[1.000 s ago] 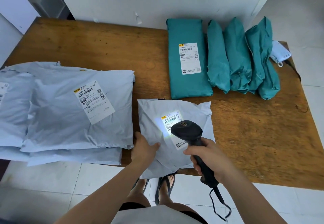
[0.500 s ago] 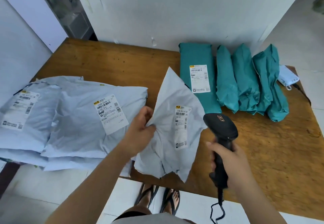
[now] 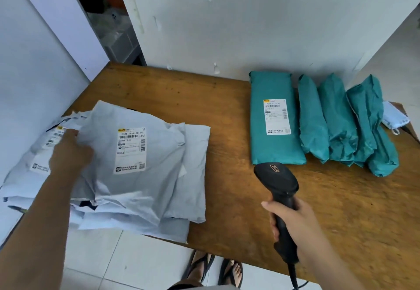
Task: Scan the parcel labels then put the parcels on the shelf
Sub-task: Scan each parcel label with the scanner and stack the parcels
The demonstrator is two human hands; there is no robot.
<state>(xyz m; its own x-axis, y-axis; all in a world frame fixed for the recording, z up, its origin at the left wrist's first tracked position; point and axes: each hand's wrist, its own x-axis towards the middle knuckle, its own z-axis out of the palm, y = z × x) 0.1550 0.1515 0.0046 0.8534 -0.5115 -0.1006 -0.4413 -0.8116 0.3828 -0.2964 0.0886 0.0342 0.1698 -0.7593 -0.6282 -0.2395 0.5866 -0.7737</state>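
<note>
The white label (image 3: 130, 150) on the top grey parcel (image 3: 141, 194), left of the scanner (image 3: 278, 183), is the clearest. Its top line reads roughly "210B D014-00 9A", with "4HZ" just under it at the right edge and "D014" in larger type lower on the left. It also carries barcodes, a small QR code and a footer of Chinese characters beside a logo, all too blurred to read. Farther left of the scanner, the second label (image 3: 42, 155) shows only blurred barcodes and a footer logo. Just behind the scanner, the teal parcel (image 3: 272, 151) bears a third label (image 3: 276, 117) with a number line, barcodes and footer print, all illegible. A gold mark on the scanner's head cannot be made out.
</note>
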